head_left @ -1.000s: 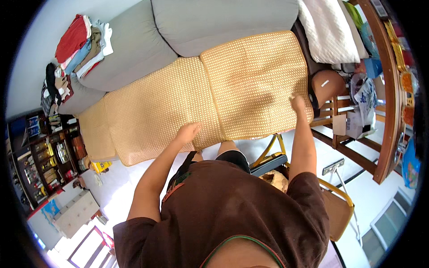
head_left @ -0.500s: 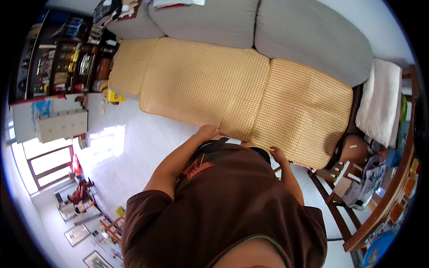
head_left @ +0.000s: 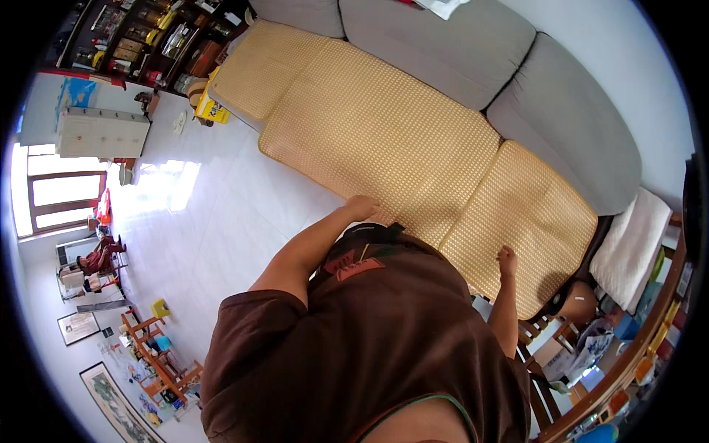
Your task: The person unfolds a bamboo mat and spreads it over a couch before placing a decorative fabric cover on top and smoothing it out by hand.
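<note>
Left hand (head_left: 362,207): resting on the front edge of the woven rattan mat (head_left: 384,140), fingers curled over the edge; firm grip or loose contact cannot be told from this view

Right hand (head_left: 507,261): closed into a loose fist, pressed on the front edge of the same mat, at its far-right panel

Woven rattan mat: lying flat across the seat of the grey sofa (head_left: 473,59), extending ahead of both hands and well past the left hand toward the sofa's far end; three joined panels visible, left hand near the seam of the middle and right panels, right hand on the right panel

Ahead of the hands, beyond the mat: grey back cushions of the sofa

Right of the right hand: white folded blanket (head_left: 628,247) on the sofa arm, wooden chair (head_left: 543,347) below and just beside the forearm

Left of the left hand, well apart: white tiled floor (head_left: 214,221), yellow box (head_left: 210,111) near the mat's far corner, dark shelf unit (head_left: 159,37) beyond it

Below both hands: brown shirt (head_left: 369,332) of the person, filling the lower frame
</note>
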Tool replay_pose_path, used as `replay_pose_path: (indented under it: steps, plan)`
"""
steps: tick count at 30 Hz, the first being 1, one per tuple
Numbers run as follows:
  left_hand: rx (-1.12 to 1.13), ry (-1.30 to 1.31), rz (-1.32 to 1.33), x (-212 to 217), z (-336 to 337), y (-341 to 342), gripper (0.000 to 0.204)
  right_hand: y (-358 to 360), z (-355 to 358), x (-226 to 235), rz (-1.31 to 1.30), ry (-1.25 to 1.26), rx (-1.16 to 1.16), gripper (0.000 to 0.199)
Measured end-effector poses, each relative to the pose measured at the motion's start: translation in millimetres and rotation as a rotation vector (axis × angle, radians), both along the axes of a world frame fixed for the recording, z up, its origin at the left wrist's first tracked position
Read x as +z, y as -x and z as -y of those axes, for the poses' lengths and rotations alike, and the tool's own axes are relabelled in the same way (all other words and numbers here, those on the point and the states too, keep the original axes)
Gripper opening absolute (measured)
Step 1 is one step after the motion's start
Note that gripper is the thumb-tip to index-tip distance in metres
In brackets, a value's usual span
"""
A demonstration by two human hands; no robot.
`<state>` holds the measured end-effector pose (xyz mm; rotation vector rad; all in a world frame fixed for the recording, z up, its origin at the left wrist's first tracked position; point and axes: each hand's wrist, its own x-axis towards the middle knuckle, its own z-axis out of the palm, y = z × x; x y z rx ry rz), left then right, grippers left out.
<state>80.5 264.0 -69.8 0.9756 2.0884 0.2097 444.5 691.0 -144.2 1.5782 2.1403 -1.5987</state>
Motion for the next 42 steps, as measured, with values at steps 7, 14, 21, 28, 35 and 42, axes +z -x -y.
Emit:
replay_pose_path:
  steps: [7, 14, 21, 28, 35, 42]
  plan:
    - [0.073, 0.155, 0.074, -5, 82, 59, 0.037, 53, 144, -14, 0.088, 0.144, 0.236, 0.035]
    - [0.046, 0.255, 0.053, -13, 151, 99, 0.037, 121, 230, 10, 0.128, 0.037, 0.456, 0.031]
    - [0.129, 0.198, 0.067, -12, 164, 108, 0.037, 135, 231, 35, 0.097, 0.006, 0.386, 0.034]
    - [0.146, 0.057, 0.075, -7, 165, 85, 0.038, 79, 221, 12, 0.192, 0.015, 0.353, 0.034]
    - [0.457, -0.051, -0.158, -7, 237, 111, 0.040, 62, 212, 6, 0.140, 0.033, 0.366, 0.032]
    - [0.562, -0.037, -0.485, 30, 359, 237, 0.033, 78, 206, 48, 0.222, 0.000, 0.436, 0.034]
